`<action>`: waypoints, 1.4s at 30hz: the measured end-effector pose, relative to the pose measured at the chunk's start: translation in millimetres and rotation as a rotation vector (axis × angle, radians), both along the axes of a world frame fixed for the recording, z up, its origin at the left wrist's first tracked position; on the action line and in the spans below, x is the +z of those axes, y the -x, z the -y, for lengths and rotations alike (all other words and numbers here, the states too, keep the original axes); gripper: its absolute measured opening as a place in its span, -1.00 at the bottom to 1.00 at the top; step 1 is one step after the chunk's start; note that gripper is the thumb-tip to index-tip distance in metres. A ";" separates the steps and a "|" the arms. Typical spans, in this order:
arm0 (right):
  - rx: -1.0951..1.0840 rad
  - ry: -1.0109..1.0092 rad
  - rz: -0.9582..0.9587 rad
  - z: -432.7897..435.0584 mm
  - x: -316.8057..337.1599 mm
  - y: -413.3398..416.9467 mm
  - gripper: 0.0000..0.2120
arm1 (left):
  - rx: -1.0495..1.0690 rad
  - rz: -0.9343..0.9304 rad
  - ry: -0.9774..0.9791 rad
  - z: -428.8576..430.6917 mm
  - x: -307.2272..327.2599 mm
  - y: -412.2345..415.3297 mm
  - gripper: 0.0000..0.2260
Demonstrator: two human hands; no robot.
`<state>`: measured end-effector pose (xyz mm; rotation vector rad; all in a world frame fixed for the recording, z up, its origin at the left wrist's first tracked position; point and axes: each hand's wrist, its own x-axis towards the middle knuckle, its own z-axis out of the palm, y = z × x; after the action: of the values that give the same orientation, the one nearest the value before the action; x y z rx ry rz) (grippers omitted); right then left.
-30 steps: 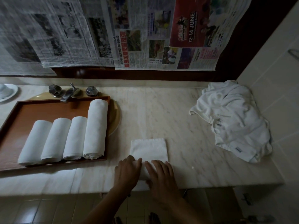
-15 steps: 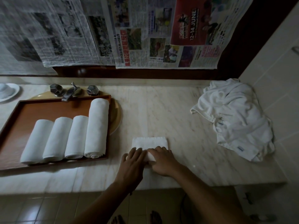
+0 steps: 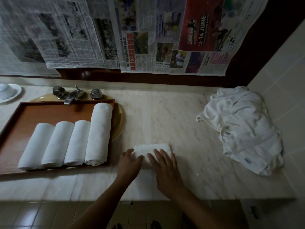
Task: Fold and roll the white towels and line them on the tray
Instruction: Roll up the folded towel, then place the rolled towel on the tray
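Observation:
A small white towel (image 3: 152, 148) lies rolled up on the marble counter near the front edge. My left hand (image 3: 129, 163) rests on the roll's left end and my right hand (image 3: 165, 166) lies flat on its right part, fingers straight. To the left stands a brown wooden tray (image 3: 19, 129) with several rolled white towels (image 3: 66, 142) lined side by side, the rightmost roll (image 3: 99, 134) longer than the rest. A heap of unfolded white towels (image 3: 244, 128) sits at the right end of the counter.
The tray lies over a yellow sink basin (image 3: 119, 119) with a metal tap and two knobs (image 3: 74, 95) behind it. A white dish (image 3: 9, 93) is at the far left. Newspaper sheets (image 3: 148, 33) hang on the back wall. A tiled wall bounds the right side.
The flat part of the towel beyond my hands has shrunk as both hands moved away from me; the towel is now a short roll under my fingers.

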<state>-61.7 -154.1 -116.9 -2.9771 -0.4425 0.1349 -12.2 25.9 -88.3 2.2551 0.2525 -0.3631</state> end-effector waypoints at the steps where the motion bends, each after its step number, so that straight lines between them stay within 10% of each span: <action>1: 0.008 0.012 0.008 2.0 -0.2 -6.9 -0.06 | 0.053 -0.030 0.048 -0.9 1.1 1.3 -0.51; 18: 0.152 0.210 -0.316 0.5 32.2 -126.7 -0.21 | 0.365 -0.377 0.664 -5.8 -6.6 -21.4 -0.59; 30: 0.205 0.052 -0.321 -9.8 34.1 -44.2 -0.19 | 0.470 -0.210 0.837 -5.5 0.6 37.6 -0.52; 42: -0.263 -1.017 -0.837 -64.6 97.8 -18.4 -0.07 | 0.611 0.183 0.955 -110.9 64.4 86.1 -0.64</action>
<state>-43.3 -89.5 -19.1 -1.7370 0.0223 0.7970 -98.2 136.9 -23.9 1.1807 0.5199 0.0636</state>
